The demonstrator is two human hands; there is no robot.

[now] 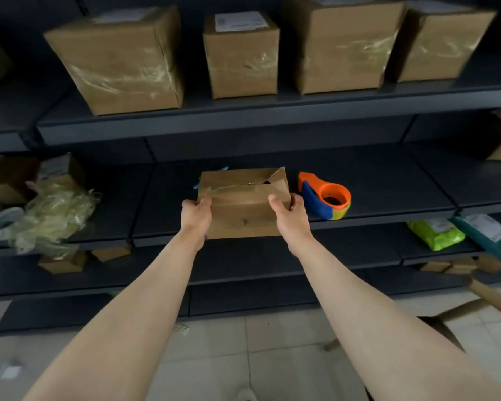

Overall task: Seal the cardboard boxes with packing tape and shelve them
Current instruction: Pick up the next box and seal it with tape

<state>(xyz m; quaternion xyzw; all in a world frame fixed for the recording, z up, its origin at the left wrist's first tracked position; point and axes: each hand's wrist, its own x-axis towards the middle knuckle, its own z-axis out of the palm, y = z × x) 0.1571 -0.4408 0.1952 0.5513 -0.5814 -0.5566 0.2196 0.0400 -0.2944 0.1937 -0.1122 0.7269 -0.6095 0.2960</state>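
Dark shelving (272,224) faced the person. Left hand (195,217) and right hand (289,215) gripped a small box (243,209) at its edge, one flap still raised, beside the tape dispenser (324,199). Above, four taped boxes (240,53) sat shelved already.

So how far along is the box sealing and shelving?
Done: four taped brown cardboard boxes on the upper shelf. In hand: left grip and right grip hold a small brown cardboard box, one flap raised. Left: tape it with the orange tape dispenser, then shelve it.
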